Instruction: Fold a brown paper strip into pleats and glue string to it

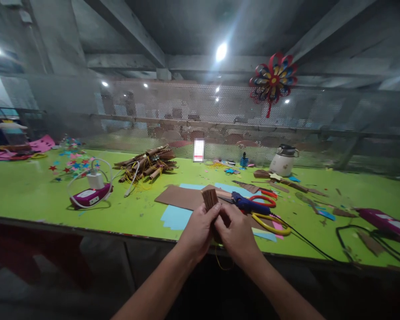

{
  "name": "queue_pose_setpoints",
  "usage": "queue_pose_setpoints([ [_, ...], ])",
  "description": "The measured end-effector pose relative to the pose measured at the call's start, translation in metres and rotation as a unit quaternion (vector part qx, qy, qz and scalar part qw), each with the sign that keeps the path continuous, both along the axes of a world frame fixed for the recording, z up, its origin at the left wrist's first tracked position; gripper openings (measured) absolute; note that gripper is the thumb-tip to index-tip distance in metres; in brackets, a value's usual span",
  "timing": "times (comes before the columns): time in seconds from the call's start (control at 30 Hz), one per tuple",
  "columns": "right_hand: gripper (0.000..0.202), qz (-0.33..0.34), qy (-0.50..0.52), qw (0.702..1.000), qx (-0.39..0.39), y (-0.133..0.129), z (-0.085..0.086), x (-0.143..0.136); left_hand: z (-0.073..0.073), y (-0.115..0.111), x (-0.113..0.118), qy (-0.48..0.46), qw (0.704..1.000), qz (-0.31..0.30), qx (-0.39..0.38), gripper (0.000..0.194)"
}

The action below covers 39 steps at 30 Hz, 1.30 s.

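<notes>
Both hands meet at the table's front edge around a small brown folded paper piece [209, 198], its ridged top sticking up between them. My left hand [198, 229] is closed on its left side, thumb pressed against it. My right hand [236, 229] pinches it from the right, fingers curled. A thin yellow string [222, 268] hangs below the hands. Just behind lie a brown sheet [178, 197] and light blue paper [176, 218]. To the right are a blue-handled tool [250, 203], red-handled scissors [268, 200] and a yellow handle loop [275, 226].
On the green table [46, 186], a purple power strip [91, 195] with a white charger stands left, and brown rolls [150, 164] are heaped behind. Star cutouts [76, 162] lie back left. A white jar [282, 162] stands back right. Another purple strip [386, 222] with black cables lies right.
</notes>
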State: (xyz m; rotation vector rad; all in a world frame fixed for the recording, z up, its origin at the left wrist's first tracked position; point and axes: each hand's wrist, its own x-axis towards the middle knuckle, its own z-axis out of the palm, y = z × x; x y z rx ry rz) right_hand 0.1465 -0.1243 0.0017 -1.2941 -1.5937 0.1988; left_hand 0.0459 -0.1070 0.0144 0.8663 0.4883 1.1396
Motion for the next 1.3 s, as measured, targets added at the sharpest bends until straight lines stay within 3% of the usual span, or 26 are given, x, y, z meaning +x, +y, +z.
queue_pose_setpoints([
  [0.23,0.026,0.155,0.087,0.981,-0.074,-0.006,0.002,0.007,-0.005,0.003,-0.006,-0.006,1.000,0.002,-0.023,0.022],
  [0.43,0.025,0.127,0.082,0.988,-0.042,-0.009,-0.002,0.007,-0.003,0.004,-0.007,-0.054,0.998,0.008,-0.035,0.015],
  [0.57,0.022,0.124,0.057,0.990,-0.031,-0.014,0.001,0.011,-0.001,0.007,-0.017,0.007,0.999,-0.005,-0.036,0.017],
  [0.7,0.023,0.059,-0.042,0.994,0.083,-0.017,0.016,0.021,0.003,0.009,-0.031,0.084,0.991,-0.099,-0.018,0.018],
  [0.83,0.040,0.141,-0.192,0.963,0.123,-0.012,0.046,0.031,0.016,0.006,-0.043,0.230,0.938,-0.257,0.016,0.017],
  [0.9,0.031,0.220,-0.283,0.931,0.076,-0.008,0.061,0.034,0.025,0.003,-0.048,0.300,0.900,-0.316,0.032,0.023],
  [1.0,0.015,0.293,-0.361,0.885,-0.032,-0.005,0.077,0.038,0.038,0.001,-0.052,0.336,0.863,-0.377,0.027,0.014],
  [1.13,0.017,0.329,-0.350,0.872,-0.096,-0.007,0.079,0.043,0.048,0.011,-0.052,0.384,0.808,-0.447,0.020,0.009],
  [1.2,0.017,0.324,-0.308,0.888,-0.108,-0.008,0.072,0.046,0.054,0.019,-0.055,0.436,0.783,-0.438,0.070,0.012],
  [1.3,0.020,0.278,-0.217,0.924,-0.146,-0.006,0.055,0.052,0.063,0.029,-0.064,0.476,0.788,-0.334,0.202,0.021],
])
